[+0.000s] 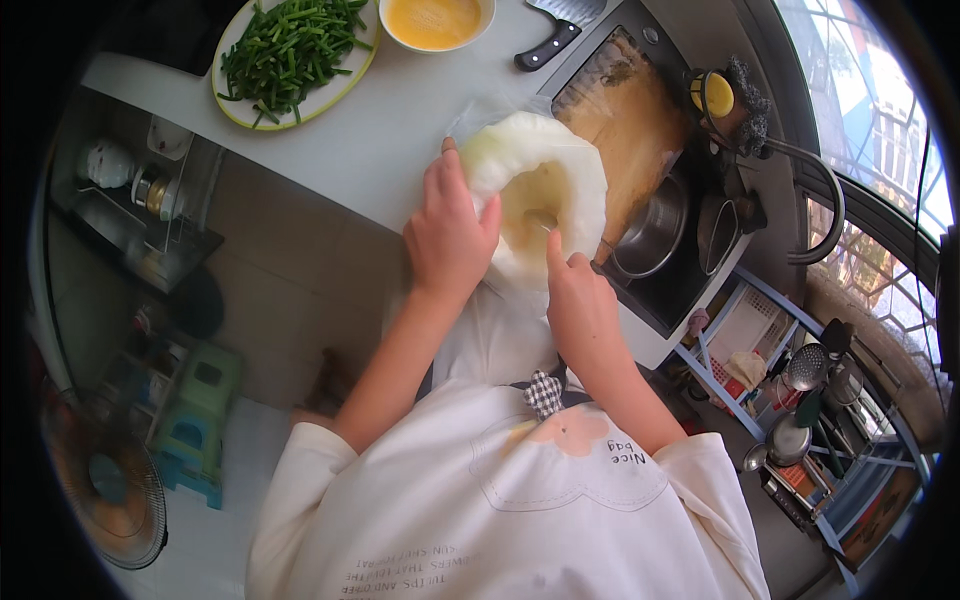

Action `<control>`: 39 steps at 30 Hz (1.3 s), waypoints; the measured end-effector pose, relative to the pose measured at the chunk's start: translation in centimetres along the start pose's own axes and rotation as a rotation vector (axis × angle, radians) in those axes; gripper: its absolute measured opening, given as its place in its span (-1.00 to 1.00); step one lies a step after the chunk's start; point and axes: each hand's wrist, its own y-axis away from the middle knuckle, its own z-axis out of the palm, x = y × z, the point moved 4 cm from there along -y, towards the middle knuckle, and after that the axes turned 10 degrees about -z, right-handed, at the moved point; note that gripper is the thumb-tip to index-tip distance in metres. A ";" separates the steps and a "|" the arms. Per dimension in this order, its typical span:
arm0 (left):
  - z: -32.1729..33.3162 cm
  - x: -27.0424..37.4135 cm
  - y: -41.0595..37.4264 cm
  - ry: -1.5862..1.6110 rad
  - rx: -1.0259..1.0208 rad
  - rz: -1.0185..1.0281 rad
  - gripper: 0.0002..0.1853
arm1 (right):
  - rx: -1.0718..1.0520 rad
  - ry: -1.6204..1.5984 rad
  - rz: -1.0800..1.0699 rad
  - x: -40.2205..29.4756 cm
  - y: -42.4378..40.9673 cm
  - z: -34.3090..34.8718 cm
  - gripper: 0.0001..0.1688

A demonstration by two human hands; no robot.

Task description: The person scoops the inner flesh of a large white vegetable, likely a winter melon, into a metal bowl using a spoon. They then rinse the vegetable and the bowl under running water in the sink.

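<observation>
A thick, pale ring of melon-like flesh, possibly winter melon, is tilted towards me at the counter's front edge. Its hollow middle is yellowish. Clear plastic film shows around its far side. My left hand grips the ring's left rim, thumb on the inner side and fingers along the outside. In my right hand is a metal spoon, its bowl inside the hollow against the flesh. The forefinger stretches along the spoon, and its handle is mostly hidden by the hand.
On the white counter are a plate of chopped green stalks, a bowl of beaten egg and a black-handled knife. A wooden board lies across the sink beside a steel pot. A utensil rack stands right.
</observation>
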 end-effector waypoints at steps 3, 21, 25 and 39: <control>0.2 -0.1 -0.3 0.019 0.033 0.052 -0.24 | 0.026 0.043 0.002 0.0 -1.2 -2.0 -0.34; -0.1 0.2 -0.3 -0.002 0.007 0.009 -0.30 | -0.040 -0.004 -0.044 -1.3 0.3 -0.7 -0.40; 0.0 0.2 -0.3 0.012 0.016 0.042 -0.30 | -0.027 -0.064 -0.093 0.4 -0.9 -0.6 -0.36; -0.1 0.7 -0.4 -0.006 -0.008 0.056 -0.35 | -0.096 -0.467 -0.035 2.7 1.8 0.4 -0.29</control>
